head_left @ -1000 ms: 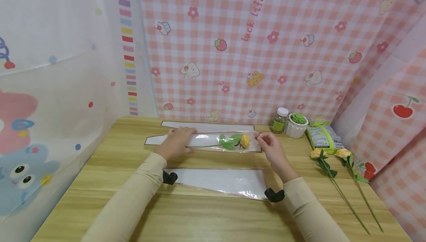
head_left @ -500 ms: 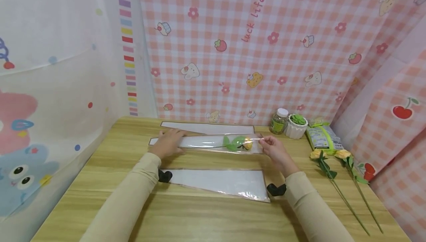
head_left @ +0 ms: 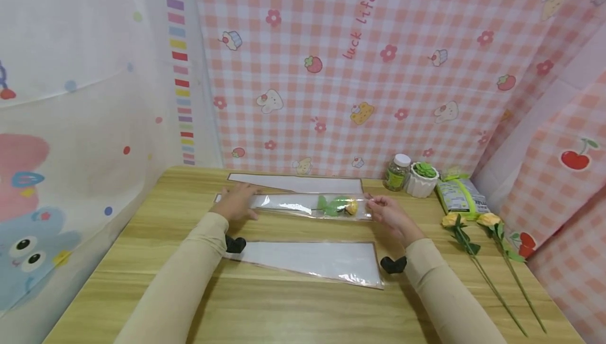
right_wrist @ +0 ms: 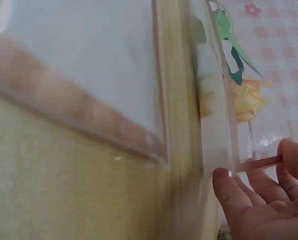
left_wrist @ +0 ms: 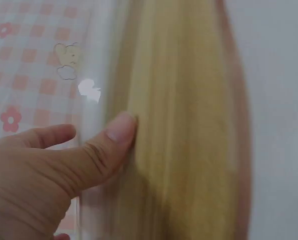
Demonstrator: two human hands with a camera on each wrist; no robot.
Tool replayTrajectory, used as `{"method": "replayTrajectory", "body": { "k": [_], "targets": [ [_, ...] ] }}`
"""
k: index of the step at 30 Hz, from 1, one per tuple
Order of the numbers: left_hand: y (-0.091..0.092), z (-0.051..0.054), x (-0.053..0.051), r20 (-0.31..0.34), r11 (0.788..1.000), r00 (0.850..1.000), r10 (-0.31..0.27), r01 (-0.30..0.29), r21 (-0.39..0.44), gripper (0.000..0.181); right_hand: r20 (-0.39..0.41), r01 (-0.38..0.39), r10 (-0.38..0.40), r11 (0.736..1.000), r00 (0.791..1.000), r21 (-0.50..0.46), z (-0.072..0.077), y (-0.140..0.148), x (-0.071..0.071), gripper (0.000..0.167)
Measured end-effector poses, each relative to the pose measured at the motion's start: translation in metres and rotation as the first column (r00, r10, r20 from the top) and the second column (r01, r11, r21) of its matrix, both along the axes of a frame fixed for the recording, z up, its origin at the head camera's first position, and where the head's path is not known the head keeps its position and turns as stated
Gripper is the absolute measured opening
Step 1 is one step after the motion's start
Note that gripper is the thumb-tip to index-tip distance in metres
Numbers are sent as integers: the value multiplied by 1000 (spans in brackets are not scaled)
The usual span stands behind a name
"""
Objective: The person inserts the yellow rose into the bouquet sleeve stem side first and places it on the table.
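Note:
A long tapered flower sleeve (head_left: 284, 204), clear with a white back and brown trim, holds a yellow artificial rose (head_left: 351, 207) with green leaves. My right hand (head_left: 390, 215) pinches the sleeve's wide end; in the right wrist view the thumb and fingers of that hand (right_wrist: 268, 192) meet at its brown-trimmed corner. Over the narrow end spreads my left hand (head_left: 235, 201), its fingers on the far side. In the left wrist view, the thumb (left_wrist: 101, 152) is extended over the near side. How firmly the left hand touches the sleeve is unclear.
A second sleeve (head_left: 322, 260) lies nearer on the wooden table (head_left: 293, 312), and a third (head_left: 307, 182) lies behind. Two loose yellow roses (head_left: 490, 220) rest at right. A lidded jar (head_left: 396, 173), a potted succulent (head_left: 422, 178) and a grey-green packet (head_left: 463, 196) stand back right.
My left hand has slid left along the sleeve to its narrow end and spread its fingers. The sleeve has shifted slightly toward me, while my right hand keeps its pinch on the wide end.

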State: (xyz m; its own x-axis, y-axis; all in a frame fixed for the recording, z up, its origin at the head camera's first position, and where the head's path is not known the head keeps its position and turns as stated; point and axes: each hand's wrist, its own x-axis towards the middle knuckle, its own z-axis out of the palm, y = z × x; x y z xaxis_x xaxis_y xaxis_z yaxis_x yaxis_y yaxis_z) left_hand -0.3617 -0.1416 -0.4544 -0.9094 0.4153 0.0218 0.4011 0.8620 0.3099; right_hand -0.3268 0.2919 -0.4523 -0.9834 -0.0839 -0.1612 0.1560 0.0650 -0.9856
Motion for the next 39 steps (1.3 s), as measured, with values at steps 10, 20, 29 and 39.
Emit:
{"method": "replayTrajectory", "body": {
  "k": [10,20,29,39],
  "targets": [
    [-3,6,0,76,1000,997,24,-23,-3,64,41,-6,5,999,999,34,-7,2,-1,9],
    [-1,10,10,18,988,1000,-1,4,-155,60,36,25,-26,999,999,25,-7,-2,5,8],
    [2,8,11,-63,990,997,-45,36,-139,56,22,16,-17,999,1000,38,-7,-3,8,10],
    [16,9,15,-62,993,993,-105,101,-67,54,31,21,-22,999,999,49,-8,-5,7,14]
  ]
}}
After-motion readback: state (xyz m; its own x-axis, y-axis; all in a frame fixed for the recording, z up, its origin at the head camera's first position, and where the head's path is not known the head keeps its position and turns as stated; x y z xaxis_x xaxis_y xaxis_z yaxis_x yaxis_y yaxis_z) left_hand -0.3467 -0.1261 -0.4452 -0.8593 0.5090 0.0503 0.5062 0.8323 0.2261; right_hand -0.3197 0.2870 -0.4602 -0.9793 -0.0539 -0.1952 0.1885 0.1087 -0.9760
